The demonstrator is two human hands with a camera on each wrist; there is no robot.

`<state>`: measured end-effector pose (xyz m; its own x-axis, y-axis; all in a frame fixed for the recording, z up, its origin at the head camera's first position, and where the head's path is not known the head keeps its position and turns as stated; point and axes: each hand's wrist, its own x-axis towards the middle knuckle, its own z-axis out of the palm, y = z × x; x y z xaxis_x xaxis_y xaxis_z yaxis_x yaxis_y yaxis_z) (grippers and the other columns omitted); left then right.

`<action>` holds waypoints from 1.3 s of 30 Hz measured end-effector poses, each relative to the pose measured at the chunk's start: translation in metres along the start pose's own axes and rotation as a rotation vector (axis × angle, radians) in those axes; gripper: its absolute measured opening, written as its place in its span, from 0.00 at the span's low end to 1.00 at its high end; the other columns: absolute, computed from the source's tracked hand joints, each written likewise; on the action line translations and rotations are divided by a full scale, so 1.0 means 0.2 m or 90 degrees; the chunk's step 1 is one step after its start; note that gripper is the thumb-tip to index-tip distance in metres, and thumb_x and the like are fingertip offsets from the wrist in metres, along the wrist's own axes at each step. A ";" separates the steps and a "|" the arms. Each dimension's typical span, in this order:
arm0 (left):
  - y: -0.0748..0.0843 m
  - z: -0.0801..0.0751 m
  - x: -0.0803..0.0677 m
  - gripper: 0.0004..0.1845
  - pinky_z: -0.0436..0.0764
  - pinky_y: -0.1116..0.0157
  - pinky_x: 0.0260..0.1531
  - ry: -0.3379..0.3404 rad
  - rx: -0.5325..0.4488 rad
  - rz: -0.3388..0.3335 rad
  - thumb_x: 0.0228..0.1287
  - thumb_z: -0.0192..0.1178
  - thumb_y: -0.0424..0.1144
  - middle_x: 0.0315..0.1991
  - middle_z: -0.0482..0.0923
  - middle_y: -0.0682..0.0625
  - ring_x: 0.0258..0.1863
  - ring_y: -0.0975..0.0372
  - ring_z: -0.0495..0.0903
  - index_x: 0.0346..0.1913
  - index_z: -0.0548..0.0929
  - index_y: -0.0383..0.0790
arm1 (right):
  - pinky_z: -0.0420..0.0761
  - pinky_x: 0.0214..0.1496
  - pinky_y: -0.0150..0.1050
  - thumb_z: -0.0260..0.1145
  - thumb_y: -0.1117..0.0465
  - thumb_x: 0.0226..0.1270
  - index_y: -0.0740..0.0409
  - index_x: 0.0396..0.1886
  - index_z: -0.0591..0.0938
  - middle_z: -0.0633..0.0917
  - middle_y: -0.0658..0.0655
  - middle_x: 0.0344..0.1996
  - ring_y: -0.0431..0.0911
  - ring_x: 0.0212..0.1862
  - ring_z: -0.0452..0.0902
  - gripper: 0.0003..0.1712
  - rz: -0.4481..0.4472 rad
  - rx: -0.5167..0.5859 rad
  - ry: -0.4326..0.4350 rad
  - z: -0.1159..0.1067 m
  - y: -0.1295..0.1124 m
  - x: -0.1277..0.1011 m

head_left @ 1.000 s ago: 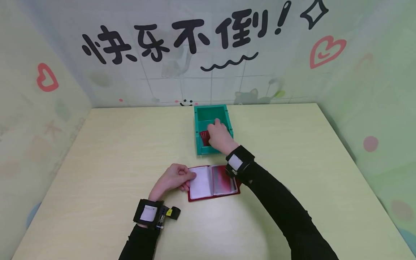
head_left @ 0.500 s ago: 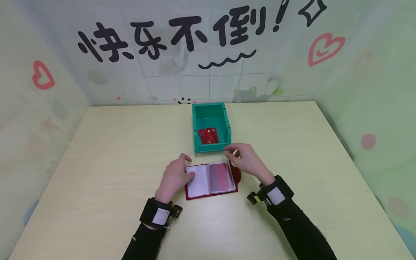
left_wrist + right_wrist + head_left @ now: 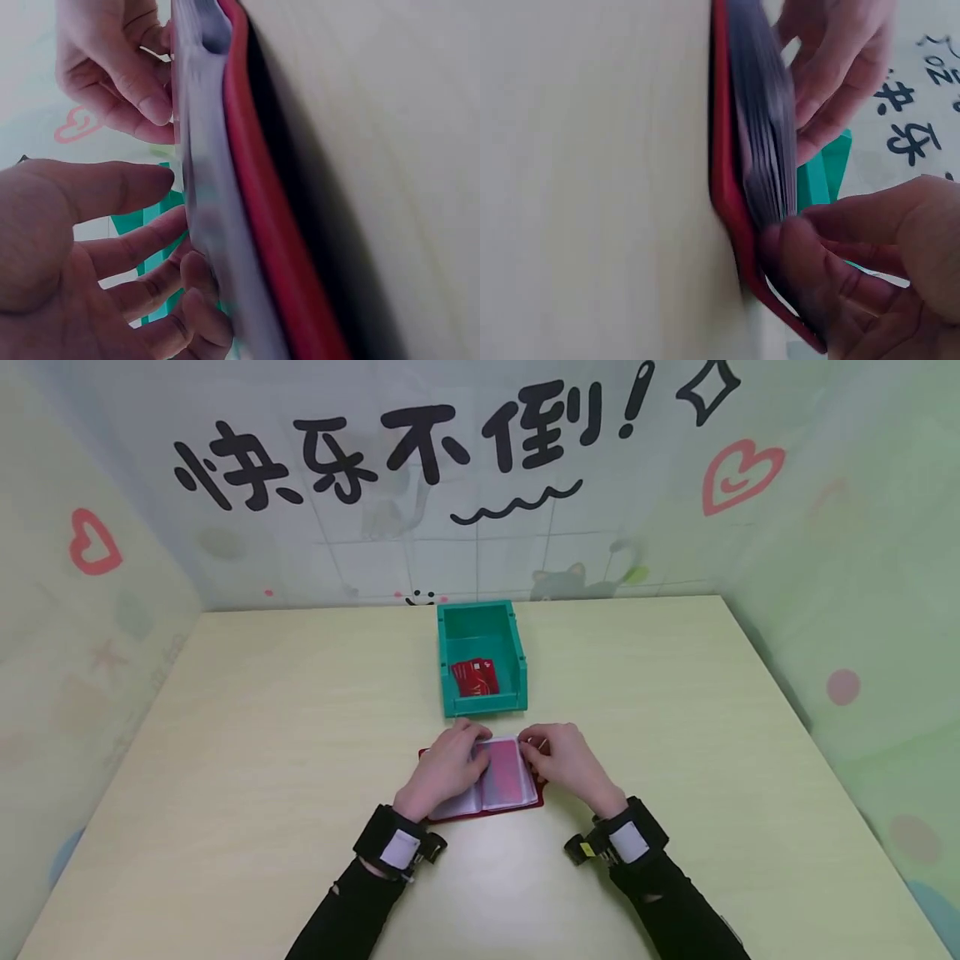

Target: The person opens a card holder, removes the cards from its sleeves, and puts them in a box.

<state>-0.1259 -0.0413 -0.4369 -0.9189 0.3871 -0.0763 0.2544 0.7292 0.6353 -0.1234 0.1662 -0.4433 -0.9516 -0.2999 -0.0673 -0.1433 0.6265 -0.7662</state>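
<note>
A red card holder [image 3: 517, 802] lies open on the table in front of me, its clear sleeves [image 3: 504, 777] fanned up. My left hand [image 3: 461, 758] rests with fairly straight fingers on the left pages; the left wrist view has those fingers [image 3: 150, 259] against the sleeves [image 3: 202, 187]. My right hand [image 3: 536, 753] curls its fingers at the holder's right edge. In the right wrist view a fingertip [image 3: 795, 244] meets the sleeve edges [image 3: 769, 150] above the red cover [image 3: 727, 202].
A green bin [image 3: 517, 664] stands just beyond the holder and has red cards [image 3: 475, 677] inside. The pale table [image 3: 675, 710] ends at decorated walls at the back and on both sides.
My right hand left the green bin and came back to the holder's right edge. The left hand slid from the left edge onto the left pages.
</note>
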 end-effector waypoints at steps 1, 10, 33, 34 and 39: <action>0.00 0.00 0.00 0.17 0.82 0.54 0.54 -0.003 -0.010 -0.006 0.70 0.62 0.39 0.54 0.77 0.42 0.49 0.53 0.77 0.58 0.80 0.35 | 0.80 0.22 0.32 0.65 0.64 0.71 0.65 0.48 0.85 0.87 0.58 0.28 0.39 0.19 0.77 0.11 -0.010 -0.004 0.008 0.01 0.01 0.00; -0.02 -0.01 0.00 0.17 0.82 0.56 0.46 -0.009 -0.075 -0.035 0.70 0.62 0.40 0.54 0.79 0.44 0.45 0.55 0.75 0.57 0.80 0.39 | 0.79 0.22 0.33 0.65 0.63 0.71 0.61 0.51 0.84 0.84 0.57 0.27 0.40 0.22 0.75 0.12 -0.003 0.081 0.052 0.07 0.08 -0.02; -0.02 -0.02 0.05 0.13 0.80 0.62 0.38 -0.014 -0.101 -0.075 0.70 0.62 0.46 0.43 0.78 0.46 0.41 0.58 0.75 0.47 0.81 0.40 | 0.72 0.21 0.29 0.62 0.68 0.71 0.66 0.48 0.84 0.84 0.68 0.30 0.36 0.22 0.70 0.10 0.028 0.172 0.135 0.13 0.11 -0.02; -0.02 -0.02 0.06 0.14 0.80 0.63 0.37 -0.015 -0.101 -0.083 0.71 0.61 0.48 0.42 0.77 0.46 0.41 0.58 0.75 0.47 0.80 0.41 | 0.72 0.22 0.29 0.63 0.68 0.71 0.66 0.48 0.85 0.84 0.67 0.30 0.37 0.22 0.70 0.10 0.027 0.167 0.140 0.13 0.11 -0.02; -0.03 -0.02 0.07 0.22 0.78 0.63 0.37 -0.020 -0.102 -0.097 0.72 0.53 0.61 0.42 0.76 0.46 0.41 0.58 0.75 0.47 0.79 0.44 | 0.71 0.25 0.27 0.65 0.66 0.70 0.65 0.48 0.85 0.85 0.64 0.30 0.40 0.25 0.71 0.10 0.009 0.167 0.162 0.14 0.13 -0.02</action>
<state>-0.1416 -0.0426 -0.4389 -0.9326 0.2980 -0.2034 0.0595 0.6831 0.7279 -0.1160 0.1638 -0.4806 -0.9949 -0.0829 0.0574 -0.0867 0.4131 -0.9065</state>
